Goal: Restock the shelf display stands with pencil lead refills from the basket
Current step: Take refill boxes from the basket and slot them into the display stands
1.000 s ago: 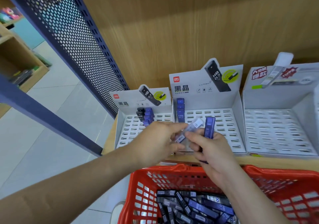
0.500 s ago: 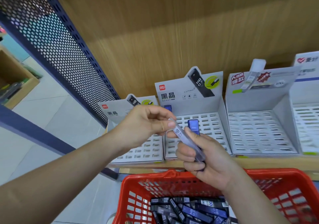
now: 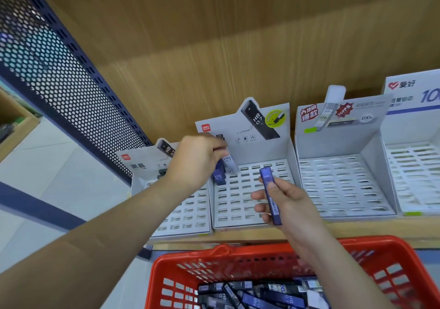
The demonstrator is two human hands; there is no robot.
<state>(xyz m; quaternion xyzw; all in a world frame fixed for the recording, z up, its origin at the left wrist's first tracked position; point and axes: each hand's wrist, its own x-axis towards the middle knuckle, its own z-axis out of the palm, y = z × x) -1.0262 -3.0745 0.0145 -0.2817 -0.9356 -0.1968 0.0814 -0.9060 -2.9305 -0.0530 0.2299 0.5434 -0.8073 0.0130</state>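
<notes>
Since the earlier frame, the left hand [image 3: 195,161] has parted from the right hand [image 3: 285,204] and carried the pale refill [image 3: 229,162] up to the stand's back row.

Left hand: fingers curled, pinching the pale refill, which is tilted just beside the standing blue refills [image 3: 219,176] under its knuckles.

Right hand: thumb pressing a blue refill [image 3: 270,194] along loosely curled fingers, over the slotted tray of the middle display stand [image 3: 262,149].

Beyond the left wrist is a second stand [image 3: 185,213]; right of the right hand is another slotted stand [image 3: 338,180]. Below both forearms is the red basket [image 3: 238,256] with the remaining refills [image 3: 262,296].

Risk: entering its slot tilted, the pale refill may jam or topple its blue neighbours. The thumb-only hold may let the blue refill slip.
</notes>
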